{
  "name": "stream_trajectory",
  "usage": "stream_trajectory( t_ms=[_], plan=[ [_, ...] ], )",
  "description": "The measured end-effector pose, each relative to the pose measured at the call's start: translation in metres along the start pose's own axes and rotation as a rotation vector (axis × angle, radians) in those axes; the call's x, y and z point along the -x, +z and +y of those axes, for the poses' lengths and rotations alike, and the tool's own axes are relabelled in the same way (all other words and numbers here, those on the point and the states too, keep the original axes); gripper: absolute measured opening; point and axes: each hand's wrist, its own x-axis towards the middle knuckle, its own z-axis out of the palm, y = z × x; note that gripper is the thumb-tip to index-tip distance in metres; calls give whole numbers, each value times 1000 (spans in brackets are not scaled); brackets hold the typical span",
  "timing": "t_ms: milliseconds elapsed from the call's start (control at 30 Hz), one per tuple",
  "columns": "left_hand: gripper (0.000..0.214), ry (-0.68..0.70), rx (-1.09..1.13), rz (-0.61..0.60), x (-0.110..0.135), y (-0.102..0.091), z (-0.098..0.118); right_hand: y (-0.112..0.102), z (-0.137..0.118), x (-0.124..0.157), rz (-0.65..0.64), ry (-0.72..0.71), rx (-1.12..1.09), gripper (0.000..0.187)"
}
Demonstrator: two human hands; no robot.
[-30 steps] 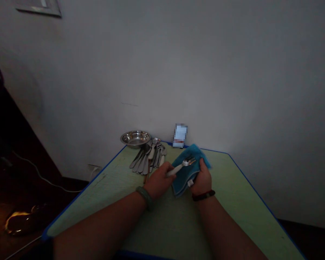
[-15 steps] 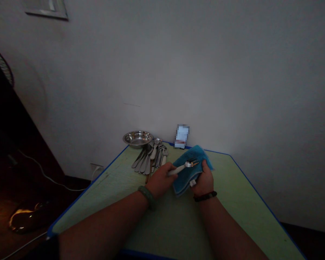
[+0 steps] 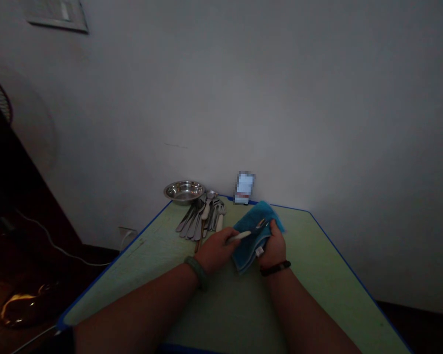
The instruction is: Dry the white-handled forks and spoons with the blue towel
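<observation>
Over the pale green table (image 3: 328, 280), left hand (image 3: 216, 250): clamped with fingers bent together on the smooth, pale handle of a fork (image 3: 240, 236).
Fork: slanted across the blue cloth (image 3: 258, 211), between both hands, with metal head toward the far right.
Blue cloth: soft, folded, fuzzy, with paler edging.
Right hand (image 3: 273, 248): pinching the cloth, with thumb on top.
Cutlery pile (image 3: 197, 221): fanned out at far left, mostly of flat, shiny metal handles.
Steel bowl (image 3: 183, 199): round, polished, just beyond the pile.
Fork head: blurred, with prongs hard to count.
Right fingers: hidden behind the cloth, with spacing impossible to tell.
Wall panel (image 3: 59, 17): cut off at upper left.
White tag (image 3: 259, 251): at the cloth's near edge, too small to read.
Screen (image 3: 244, 188): upright by the wall (image 3: 317, 123), pixelated past reading.
</observation>
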Motion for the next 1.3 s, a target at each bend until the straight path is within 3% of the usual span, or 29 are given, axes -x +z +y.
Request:
stream_trajectory(
  t_ms=[167, 467, 967, 1300],
  plan=[
    [36, -5, -85, 17, -3, 1, -4, 2, 1, 2, 28, -10, 10, 27],
    [38, 20, -180, 20, -2, 2, -6, 6, -1, 5, 70, -28, 2, 26],
    [37, -80, -57, -103, -4, -7, -1, 1, -8, 0, 74, -111, -88, 29],
    [38, -144, 53, -88, -6, -5, -7, 1, -11, 2, 6, -74, -91, 32]
  ],
)
